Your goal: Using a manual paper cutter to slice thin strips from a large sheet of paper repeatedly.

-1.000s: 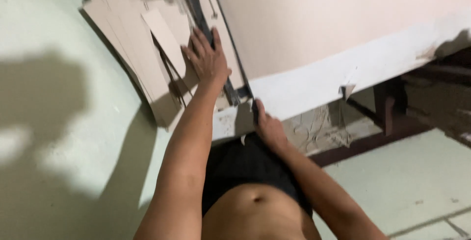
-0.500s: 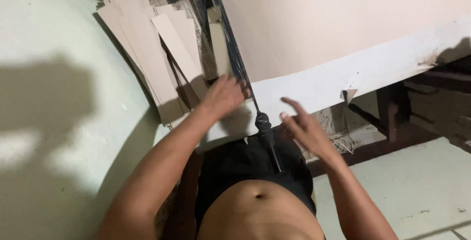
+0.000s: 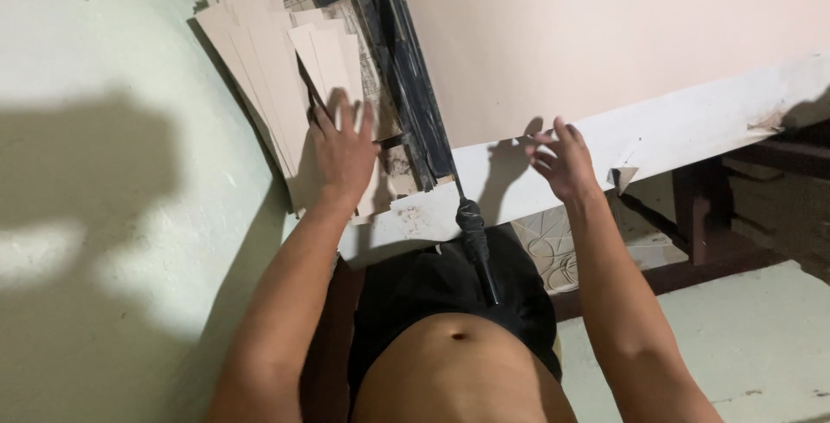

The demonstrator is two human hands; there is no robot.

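Note:
A guillotine paper cutter [image 3: 406,86] lies on a white table [image 3: 674,133], its black blade arm down and its black handle [image 3: 475,246] pointing toward my body. My left hand [image 3: 341,151] rests flat, fingers spread, on cut beige cardboard strips [image 3: 259,69] stacked left of the cutter. My right hand [image 3: 562,159] is at the near edge of a large beige sheet [image 3: 605,34] that lies right of the blade. Its fingers are apart and the fingertips touch the sheet's edge.
A pale green wall [image 3: 95,190] with shadows fills the left side. Dark wooden table legs and a crossbar [image 3: 700,233] stand at the right over a pale floor [image 3: 761,345]. A patterned tile [image 3: 553,254] shows under the table.
My right hand left the cutter's handle and moved right to the sheet's edge. My left hand came back toward me along the cutter and then settled flat on the strips.

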